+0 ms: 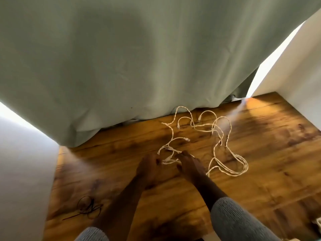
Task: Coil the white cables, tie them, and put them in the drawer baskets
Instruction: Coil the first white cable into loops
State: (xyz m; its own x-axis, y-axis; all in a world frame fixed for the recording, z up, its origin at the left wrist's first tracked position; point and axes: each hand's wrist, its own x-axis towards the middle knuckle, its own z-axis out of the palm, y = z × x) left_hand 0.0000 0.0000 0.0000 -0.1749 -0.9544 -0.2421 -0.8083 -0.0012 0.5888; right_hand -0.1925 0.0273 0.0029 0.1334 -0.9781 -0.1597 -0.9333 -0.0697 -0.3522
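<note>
Left hand [151, 168] and right hand [189, 165] seemingly pinch blurred white cables [220, 136]; fingertips hidden.

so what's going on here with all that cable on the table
A person is gathering loose white cables that lie tangled on a wooden table in front of a green curtain. The left hand and the right hand both pinch the near end of the tangle. Nothing is coiled or tied yet. A thin black cord lies apart at the near left. No drawer baskets are in view.

both hands [171, 166] pinching white cables [205, 136]
</note>
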